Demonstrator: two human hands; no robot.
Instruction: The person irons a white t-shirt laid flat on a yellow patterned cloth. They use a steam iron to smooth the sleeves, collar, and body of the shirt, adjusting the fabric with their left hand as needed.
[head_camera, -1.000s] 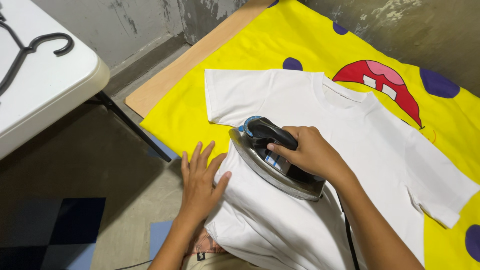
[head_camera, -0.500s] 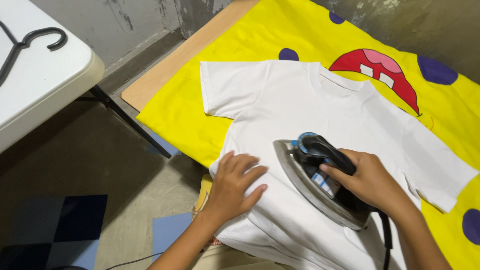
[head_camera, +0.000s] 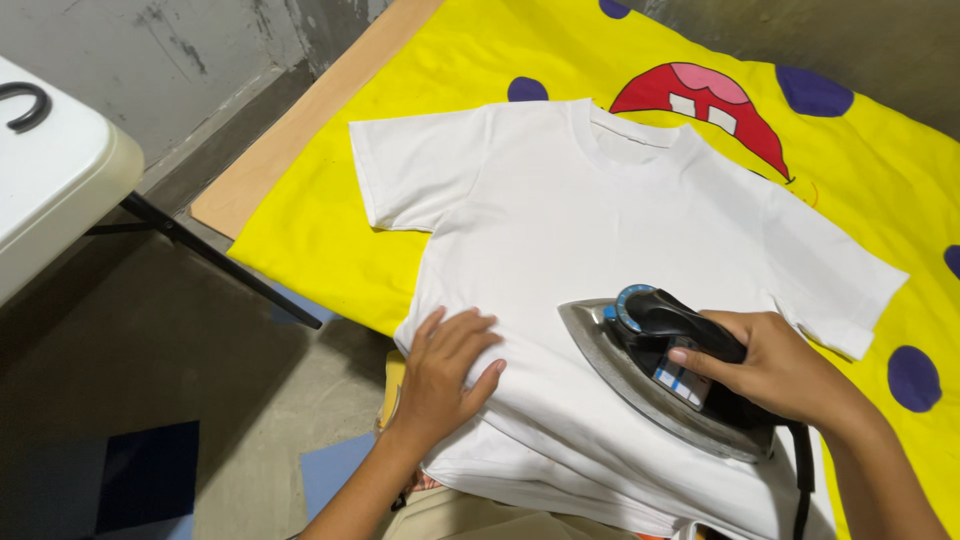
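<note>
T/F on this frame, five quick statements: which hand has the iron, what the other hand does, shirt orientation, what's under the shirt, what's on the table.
1. The right hand grips the iron by its black handle. True.
2. The left hand is lifted clear of the white T-shirt. False: it lies flat on the shirt near its lower left edge.
3. The shirt's collar points away from the person. True.
4. The shirt lies on a plain blue cloth. False: it lies on a yellow cloth with purple dots and a red mouth shape.
5. The iron stands upright on the white table. False: it lies soleplate down on the shirt.
</note>
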